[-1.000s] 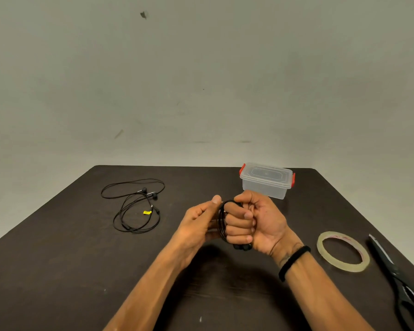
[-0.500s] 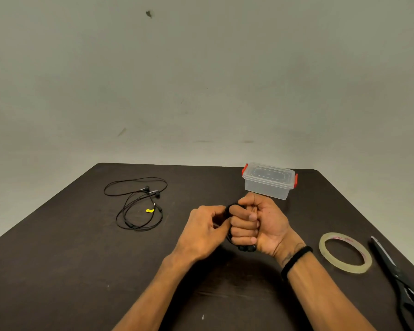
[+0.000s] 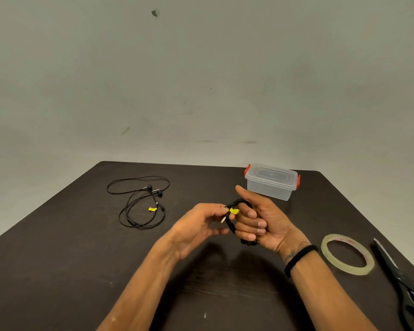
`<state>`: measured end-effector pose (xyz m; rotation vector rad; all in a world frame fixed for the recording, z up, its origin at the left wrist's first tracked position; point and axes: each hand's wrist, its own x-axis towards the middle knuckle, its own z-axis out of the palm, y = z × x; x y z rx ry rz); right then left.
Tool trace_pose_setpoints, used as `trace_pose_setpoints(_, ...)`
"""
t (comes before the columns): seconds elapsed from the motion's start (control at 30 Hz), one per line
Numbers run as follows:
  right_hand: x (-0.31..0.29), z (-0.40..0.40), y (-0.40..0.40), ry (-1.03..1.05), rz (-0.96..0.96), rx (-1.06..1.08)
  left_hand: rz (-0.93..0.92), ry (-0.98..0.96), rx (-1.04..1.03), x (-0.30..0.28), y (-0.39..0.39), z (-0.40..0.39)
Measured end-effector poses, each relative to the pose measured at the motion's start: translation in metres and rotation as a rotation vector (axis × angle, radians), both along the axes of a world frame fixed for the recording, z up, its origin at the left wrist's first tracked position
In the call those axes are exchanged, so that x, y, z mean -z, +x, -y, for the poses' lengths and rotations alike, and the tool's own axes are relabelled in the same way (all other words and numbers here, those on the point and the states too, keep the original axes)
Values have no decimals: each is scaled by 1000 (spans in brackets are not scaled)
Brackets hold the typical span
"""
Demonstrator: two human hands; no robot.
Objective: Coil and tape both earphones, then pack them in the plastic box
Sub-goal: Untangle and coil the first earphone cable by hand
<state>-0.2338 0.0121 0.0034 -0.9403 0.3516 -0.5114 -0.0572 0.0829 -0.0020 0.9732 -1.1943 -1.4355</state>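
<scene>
A coiled black earphone (image 3: pixel 232 226) with a yellow tag is looped round the curled fingers of my right hand (image 3: pixel 261 219), whose thumb sticks up. My left hand (image 3: pixel 200 226) pinches the cable's plug end at the coil, just left of the right hand. A second black earphone (image 3: pixel 141 201), also with a yellow tag, lies loose and uncoiled on the dark table (image 3: pixel 58 271) at the far left. The clear plastic box (image 3: pixel 271 181) with red clips stands lidded at the far right. A roll of clear tape (image 3: pixel 347 254) lies flat near my right forearm.
Black scissors (image 3: pixel 402 280) lie along the table's right edge, beside the tape roll. A plain grey wall rises behind the table's far edge.
My right hand has loosened from a tight fist, thumb now raised, exposing the coil's yellow tag and plug. My left hand has shifted to pinch the plug end.
</scene>
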Motion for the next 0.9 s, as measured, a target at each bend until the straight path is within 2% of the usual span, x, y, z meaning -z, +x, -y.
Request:
trace_pose_setpoints(0.1, 1, -3, 7, -41, -94, 212, -59, 16, 26, 1, -3, -1)
trace_pose_setpoints(0.23, 7, -5, 19, -247, -218, 481, -160, 46, 4, 0, 2, 2)
trace_pose_setpoints(0.4, 12, -4, 19, -285, -89, 439, -262, 91, -100, -3, 10, 4)
trace_pose_setpoints(0.5, 12, -5, 16, -361, -151, 496, -350, 119, -138, -2, 18, 7)
trace_pose_setpoints(0.63, 9, -4, 14, -413, -210, 561, -346, 181, -142, -2, 22, 7)
trace_pose_setpoints(0.77, 5, -5, 11, -348, -175, 581, -348, 237, -122, -3, 22, 5)
trace_pose_setpoints(0.9, 3, -7, 10, -236, -79, 604, -279, 147, -88, 0, 18, 1)
